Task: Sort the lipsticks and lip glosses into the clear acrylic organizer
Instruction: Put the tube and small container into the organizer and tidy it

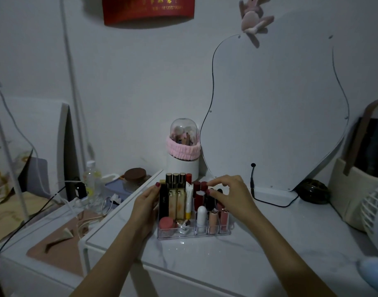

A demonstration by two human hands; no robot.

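Clear acrylic organizer point(173, 233), upright lipsticks point(200, 195) filling compartments, dim light

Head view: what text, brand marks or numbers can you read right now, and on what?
"1813557999", last digits unsure: gold print on the red banner on the wall.
Gold characters above that number: too blurred to read.
A pale logo on the black tube at the left of the clear acrylic organizer: too small to read.
Nothing else legible.

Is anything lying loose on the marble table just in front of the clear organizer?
No, the table before the organizer shows only bare marble.
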